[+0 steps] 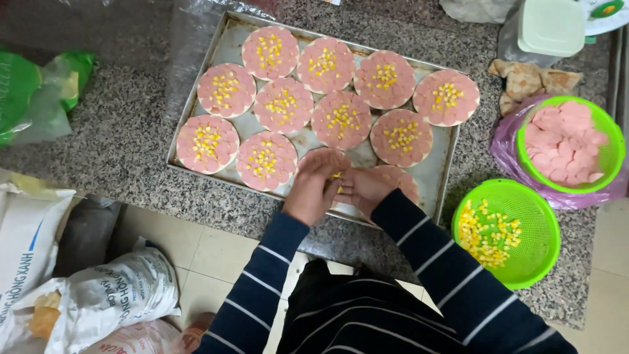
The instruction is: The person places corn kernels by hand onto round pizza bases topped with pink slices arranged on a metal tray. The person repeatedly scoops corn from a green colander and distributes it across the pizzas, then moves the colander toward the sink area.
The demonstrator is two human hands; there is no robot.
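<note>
A metal baking tray lies on a speckled stone counter and holds several round bases covered with pink sausage slices and yellow corn kernels. My left hand and my right hand meet over the round at the tray's near edge. A few yellow corn kernels show between the fingers of both hands. The round beneath my hands is mostly hidden. Another pink-covered round lies just right of my right hand.
A green basket of corn kernels sits at the counter's near right edge. Behind it stands a green basket of pink sausage slices in a purple bag. A lidded white container, folded flatbreads, green bags and floor sacks surround.
</note>
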